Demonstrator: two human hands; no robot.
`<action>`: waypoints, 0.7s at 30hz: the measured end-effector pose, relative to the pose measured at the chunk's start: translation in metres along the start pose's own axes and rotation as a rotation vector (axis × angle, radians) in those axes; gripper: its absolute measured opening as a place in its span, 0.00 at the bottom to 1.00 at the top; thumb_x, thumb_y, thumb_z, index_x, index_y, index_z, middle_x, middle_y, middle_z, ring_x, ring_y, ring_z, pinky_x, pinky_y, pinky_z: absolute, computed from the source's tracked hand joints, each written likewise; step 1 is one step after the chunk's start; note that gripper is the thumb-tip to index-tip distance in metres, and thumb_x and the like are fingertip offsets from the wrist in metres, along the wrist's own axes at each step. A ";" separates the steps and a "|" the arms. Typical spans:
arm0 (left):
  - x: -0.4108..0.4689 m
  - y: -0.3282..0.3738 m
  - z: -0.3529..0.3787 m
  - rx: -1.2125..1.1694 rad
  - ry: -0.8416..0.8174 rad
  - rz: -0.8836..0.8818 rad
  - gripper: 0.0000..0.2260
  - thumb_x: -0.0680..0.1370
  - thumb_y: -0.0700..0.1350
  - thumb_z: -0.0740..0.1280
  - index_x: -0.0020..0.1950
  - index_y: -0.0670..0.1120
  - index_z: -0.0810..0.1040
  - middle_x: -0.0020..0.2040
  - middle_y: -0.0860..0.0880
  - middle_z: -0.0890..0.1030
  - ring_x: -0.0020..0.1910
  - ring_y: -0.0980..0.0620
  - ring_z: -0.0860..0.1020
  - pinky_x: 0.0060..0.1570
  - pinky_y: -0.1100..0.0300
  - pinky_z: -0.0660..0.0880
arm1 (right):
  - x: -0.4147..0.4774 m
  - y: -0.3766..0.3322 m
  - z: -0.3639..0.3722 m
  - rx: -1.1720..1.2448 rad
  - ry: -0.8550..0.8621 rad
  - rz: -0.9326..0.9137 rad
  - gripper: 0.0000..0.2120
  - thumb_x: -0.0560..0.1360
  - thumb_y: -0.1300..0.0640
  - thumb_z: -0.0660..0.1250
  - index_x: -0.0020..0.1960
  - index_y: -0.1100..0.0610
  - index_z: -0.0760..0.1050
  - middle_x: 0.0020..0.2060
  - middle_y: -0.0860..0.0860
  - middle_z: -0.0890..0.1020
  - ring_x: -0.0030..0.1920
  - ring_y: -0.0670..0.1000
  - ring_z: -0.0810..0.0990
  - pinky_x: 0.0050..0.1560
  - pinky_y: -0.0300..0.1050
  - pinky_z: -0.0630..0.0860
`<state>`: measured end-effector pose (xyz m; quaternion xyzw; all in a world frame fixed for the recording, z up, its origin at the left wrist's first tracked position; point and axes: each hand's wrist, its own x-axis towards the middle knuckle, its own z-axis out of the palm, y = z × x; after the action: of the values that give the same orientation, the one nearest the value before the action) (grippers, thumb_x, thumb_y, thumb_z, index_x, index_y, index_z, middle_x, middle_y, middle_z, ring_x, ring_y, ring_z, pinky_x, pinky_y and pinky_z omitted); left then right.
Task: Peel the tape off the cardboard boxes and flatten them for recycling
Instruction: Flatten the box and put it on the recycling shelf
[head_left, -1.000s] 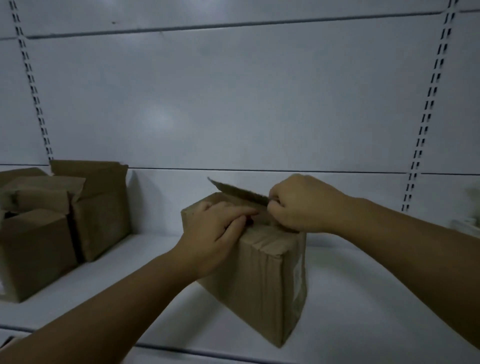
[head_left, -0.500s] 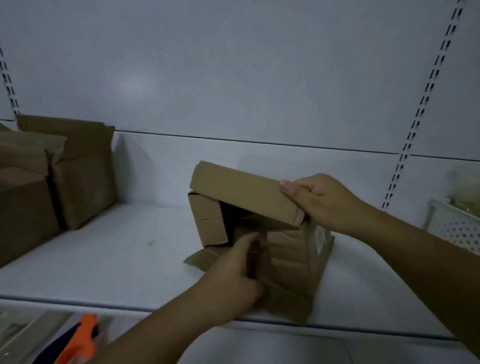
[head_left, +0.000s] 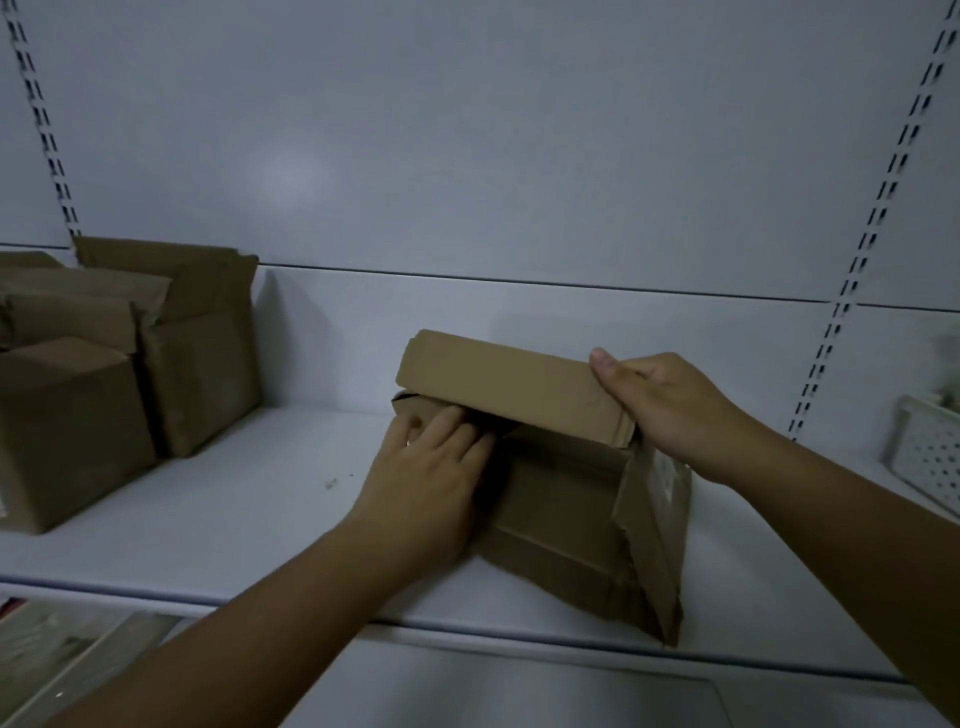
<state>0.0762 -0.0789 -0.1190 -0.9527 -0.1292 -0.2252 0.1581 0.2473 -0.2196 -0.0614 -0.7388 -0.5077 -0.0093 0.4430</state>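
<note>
A brown cardboard box (head_left: 561, 509) lies partly collapsed on the white shelf (head_left: 249, 499), near its front edge. Its top panel (head_left: 509, 384) is folded over toward me. My right hand (head_left: 670, 405) grips that panel's right end, thumb on top. My left hand (head_left: 426, 467) lies flat with straight fingers pressing on the box's left side, fingertips reaching under the top panel into the dark opening. A loose flap (head_left: 649, 540) hangs down at the box's right corner.
Three opened cardboard boxes (head_left: 130, 364) stand bunched at the shelf's left end. A white perforated basket (head_left: 924, 457) sits at the far right. Slotted uprights (head_left: 862, 249) run up the white back wall. A lower shelf (head_left: 67, 644) shows below left.
The box went from upright with both hands at its top seam to tipped open and partly collapsed. My left hand moved from the box's front into the left side opening, now pressing flat.
</note>
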 end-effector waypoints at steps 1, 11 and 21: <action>-0.004 -0.001 -0.001 0.044 -0.034 -0.011 0.19 0.75 0.52 0.57 0.63 0.48 0.74 0.61 0.47 0.76 0.64 0.45 0.69 0.58 0.50 0.66 | -0.001 0.001 0.001 -0.014 0.035 -0.027 0.27 0.76 0.41 0.55 0.24 0.55 0.65 0.18 0.44 0.67 0.21 0.42 0.66 0.24 0.31 0.61; -0.044 -0.056 -0.029 -0.661 0.332 -0.215 0.15 0.74 0.57 0.53 0.36 0.57 0.77 0.27 0.52 0.78 0.27 0.55 0.76 0.28 0.59 0.71 | -0.027 0.010 0.054 -0.179 -0.470 -0.085 0.24 0.74 0.31 0.38 0.61 0.28 0.66 0.51 0.26 0.74 0.59 0.31 0.67 0.65 0.33 0.60; 0.020 -0.073 -0.011 -0.783 -0.598 -0.062 0.12 0.74 0.60 0.63 0.58 0.67 0.71 0.67 0.58 0.71 0.66 0.56 0.69 0.67 0.54 0.66 | -0.053 0.021 0.052 -0.525 -0.898 -0.226 0.24 0.79 0.40 0.42 0.74 0.42 0.52 0.76 0.43 0.44 0.73 0.43 0.35 0.71 0.59 0.32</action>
<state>0.0665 -0.0125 -0.0824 -0.9592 -0.1029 0.0217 -0.2626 0.2150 -0.2263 -0.1313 -0.6970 -0.7042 0.1333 -0.0215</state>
